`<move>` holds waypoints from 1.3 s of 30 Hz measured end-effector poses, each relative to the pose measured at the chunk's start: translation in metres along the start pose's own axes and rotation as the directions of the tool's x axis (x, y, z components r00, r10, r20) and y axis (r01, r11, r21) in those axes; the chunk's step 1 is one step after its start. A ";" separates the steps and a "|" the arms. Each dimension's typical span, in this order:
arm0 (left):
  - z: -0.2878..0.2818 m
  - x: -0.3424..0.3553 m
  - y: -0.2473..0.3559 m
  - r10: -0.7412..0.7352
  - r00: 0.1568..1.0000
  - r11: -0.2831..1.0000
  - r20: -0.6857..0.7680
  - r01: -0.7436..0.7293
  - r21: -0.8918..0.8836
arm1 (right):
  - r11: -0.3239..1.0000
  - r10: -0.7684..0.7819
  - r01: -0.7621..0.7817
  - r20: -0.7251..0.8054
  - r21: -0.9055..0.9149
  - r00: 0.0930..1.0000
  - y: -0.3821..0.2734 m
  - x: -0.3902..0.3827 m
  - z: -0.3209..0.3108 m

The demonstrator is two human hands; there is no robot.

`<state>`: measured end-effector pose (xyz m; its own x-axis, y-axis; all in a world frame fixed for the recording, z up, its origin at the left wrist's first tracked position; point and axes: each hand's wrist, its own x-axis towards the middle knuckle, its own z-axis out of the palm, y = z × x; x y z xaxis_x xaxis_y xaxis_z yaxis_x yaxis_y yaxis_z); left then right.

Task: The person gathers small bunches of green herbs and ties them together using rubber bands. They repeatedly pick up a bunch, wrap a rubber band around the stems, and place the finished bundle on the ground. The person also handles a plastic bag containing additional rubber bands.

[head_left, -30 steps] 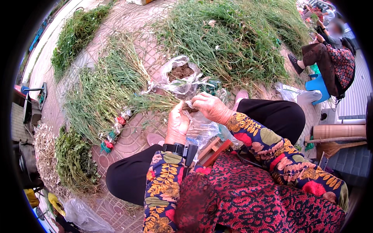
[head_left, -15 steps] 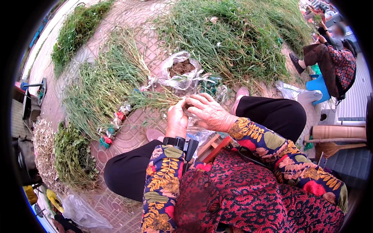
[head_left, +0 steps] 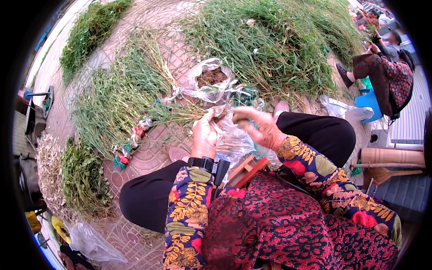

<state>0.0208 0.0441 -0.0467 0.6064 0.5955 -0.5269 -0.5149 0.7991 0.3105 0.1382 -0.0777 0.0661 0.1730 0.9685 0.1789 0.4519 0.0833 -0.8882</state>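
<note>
My left hand (head_left: 204,133) grips a bundle of cut green stems (head_left: 182,112), whose right end has a crumpled plastic wrap (head_left: 220,111) with something brown in it. My right hand (head_left: 260,127) is just right of the wrap, blurred, fingers apart and loosely bent, with nothing visible in them. Below both hands lie crumpled clear plastic sheets (head_left: 238,139) and a reddish wooden piece (head_left: 249,175). Beyond them an open plastic bag (head_left: 200,93) holds brown soil (head_left: 213,76).
Heaped greens (head_left: 256,49) lie ahead and left, beside wrapped bundles (head_left: 137,132) and dried leafy piles (head_left: 83,180). Another seated person (head_left: 396,81) is at right, near a blue plastic stool (head_left: 366,103). A bamboo roll (head_left: 391,155) and straw broom (head_left: 384,175) lie lower right.
My right hand has pulled away from the wrapped end toward the right, its fingers now apart. My left hand still holds the bundle, slightly higher than before.
</note>
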 end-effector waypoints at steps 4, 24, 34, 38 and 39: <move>0.003 -0.001 0.003 -0.014 1.000 0.999 -0.005 0.014 -0.039 | 0.970 -0.001 -0.040 -0.170 -0.238 0.986 0.024 0.008 -0.013; 0.013 -0.024 -0.005 -0.050 0.990 0.985 0.132 0.027 0.170 | 0.878 -0.270 0.250 0.009 -0.408 0.963 0.038 0.034 0.013; 0.018 -0.034 -0.009 -0.001 0.988 0.982 0.156 -0.029 0.187 | 0.874 0.472 -0.462 -0.038 0.152 0.881 0.043 0.045 0.021; 0.019 -0.033 -0.009 -0.016 0.977 0.989 0.213 -0.016 0.150 | 0.835 0.515 -0.490 -0.043 0.251 0.856 0.052 0.044 0.019; 0.019 -0.033 -0.007 -0.022 0.973 0.994 0.230 -0.003 0.109 | 0.888 0.460 -0.459 -0.067 0.028 0.886 0.045 0.046 0.015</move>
<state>0.0158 0.0200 -0.0164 0.7407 0.5806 -0.3380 -0.4475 0.8017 0.3963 0.1534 -0.0260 0.0283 0.4198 0.8802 -0.2213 0.2976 -0.3638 -0.8827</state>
